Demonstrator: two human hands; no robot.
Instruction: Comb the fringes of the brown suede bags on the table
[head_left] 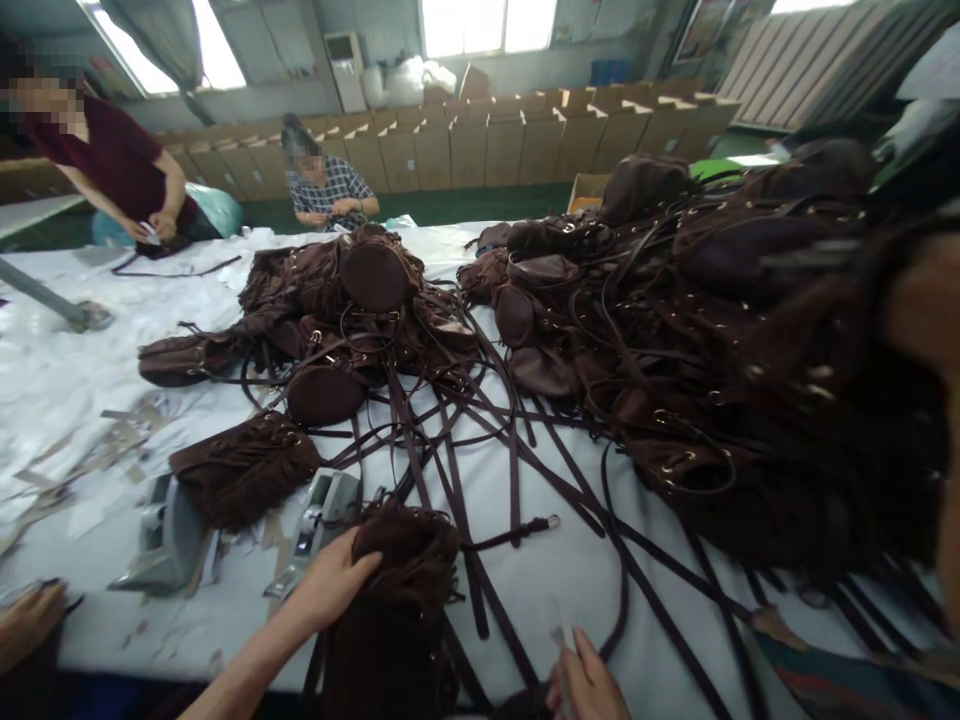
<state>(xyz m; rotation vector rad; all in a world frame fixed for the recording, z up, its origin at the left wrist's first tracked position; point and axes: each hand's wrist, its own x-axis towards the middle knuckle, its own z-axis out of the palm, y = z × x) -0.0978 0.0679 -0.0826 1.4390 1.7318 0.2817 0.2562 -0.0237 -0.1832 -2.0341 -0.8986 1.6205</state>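
One dark brown fringed bag (409, 560) stands near seven o'clock, at the near edge of the white-covered worktop (562, 580), its gathered top under the left hand (341, 575). That hand's grip is clamped on the upper part of the bag, thumb over the near face, with the other fingers hidden. Near five o'clock, the right hand (589, 680) has its grip closed round a slim pale tool (566, 645), too blurred to name. Between the two hands, a short buckled strap (517, 532) points toward three o'clock from beside the bag. Just beyond the left hand, toward eight o'clock, are two grey tape dispensers (322, 515), with a smaller fringed pouch (247, 465) lying near them. Long brown straps criss-cross the middle, running between a heap of brown bags (375, 275) at ten o'clock and a larger mound of bags (750, 310) at three. At eight o'clock, on the far left edge, shows a co-worker's hand (34, 625); at ten, two co-workers (124, 150) face the worktop, before a row of cardboard boxes (517, 155) at twelve.
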